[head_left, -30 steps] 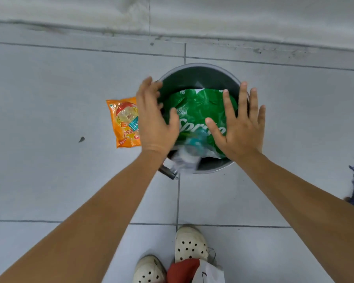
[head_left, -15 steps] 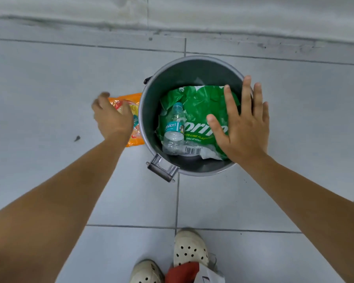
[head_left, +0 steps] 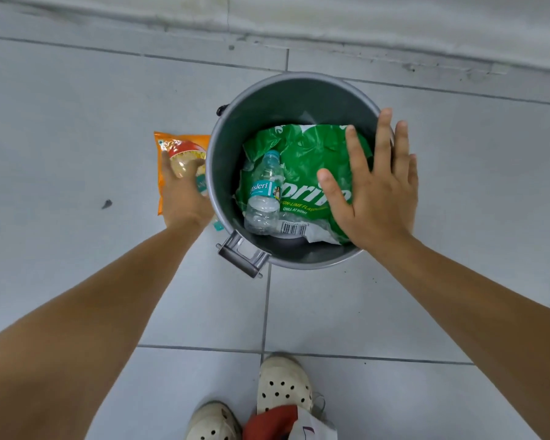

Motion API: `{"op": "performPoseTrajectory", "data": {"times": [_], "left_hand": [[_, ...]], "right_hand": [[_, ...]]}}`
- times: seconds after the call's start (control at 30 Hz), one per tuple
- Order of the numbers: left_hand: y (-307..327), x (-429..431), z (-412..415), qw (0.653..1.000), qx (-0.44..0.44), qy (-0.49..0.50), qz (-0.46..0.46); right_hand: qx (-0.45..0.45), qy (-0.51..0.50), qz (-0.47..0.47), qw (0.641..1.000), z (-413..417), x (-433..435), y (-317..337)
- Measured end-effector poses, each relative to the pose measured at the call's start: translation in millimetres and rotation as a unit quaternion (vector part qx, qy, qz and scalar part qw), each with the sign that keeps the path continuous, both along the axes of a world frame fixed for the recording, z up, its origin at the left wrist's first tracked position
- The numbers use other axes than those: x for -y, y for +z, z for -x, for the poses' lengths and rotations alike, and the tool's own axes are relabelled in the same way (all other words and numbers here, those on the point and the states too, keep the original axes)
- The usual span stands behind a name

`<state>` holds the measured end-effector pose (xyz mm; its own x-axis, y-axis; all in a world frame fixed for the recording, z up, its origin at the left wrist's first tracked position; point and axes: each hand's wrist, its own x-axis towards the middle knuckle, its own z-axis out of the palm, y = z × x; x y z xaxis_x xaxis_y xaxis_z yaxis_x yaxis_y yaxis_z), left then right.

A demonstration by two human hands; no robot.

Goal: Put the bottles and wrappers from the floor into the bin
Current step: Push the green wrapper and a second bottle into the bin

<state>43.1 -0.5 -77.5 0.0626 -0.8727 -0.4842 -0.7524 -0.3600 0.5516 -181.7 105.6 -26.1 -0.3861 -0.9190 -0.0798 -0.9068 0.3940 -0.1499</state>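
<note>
Left hand [head_left: 185, 198] lies palm-down on the orange plastic snack wrapper [head_left: 180, 150], fingers pressed onto its printed face w/ the tips near the pack's middle; whether they have closed round it, can't tell, since the back of the hand hides the grip; the wrapper lies flat on the pale grey tiled floor [head_left: 61, 138], its right edge touching or tucked just behind the bin's left wall. Right hand [head_left: 377, 192] is spread wide, fingers splayed & straight, holding nothing, hovering over the right side of the round grey metal bin [head_left: 232, 128]; fingertips reach past the far-right rim, thumb points in over the contents. Inside the bin: a crumpled green plastic Sprite wrapper [head_left: 302, 160] covers most of the bottom, barcode patch at its near edge; a small clear plastic water bottle w/ a teal label [head_left: 264, 192] lies on top of it, left of centre, cap end toward the far wall. Metal side handle [head_left: 242, 255] juts from the bin's near-left rim. Two cream perforated clogs [head_left: 283, 385] stand at the frame's near edge, below the bin; a small dark speck [head_left: 106, 204] sits on the tile well left of the wrapper.
</note>
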Motion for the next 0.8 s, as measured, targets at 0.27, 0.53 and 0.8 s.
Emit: {"op": "performPoseTrajectory", "data": {"times": [0.27, 0.53, 0.8], "left_hand": [[90, 25, -8, 0.915, -0.090, -0.078, 0.384], [145, 26, 40, 0.859, -0.071, -0.219, 0.458], [97, -6, 77, 0.898, 0.014, -0.435, 0.061]], "right_hand": [[0.010, 0.003, -0.013, 1.000, -1, 0, 4], [0.008, 0.001, -0.033, 0.999, -1, 1, 7], [0.012, 0.001, -0.034, 0.999, -1, 0, 7]]}}
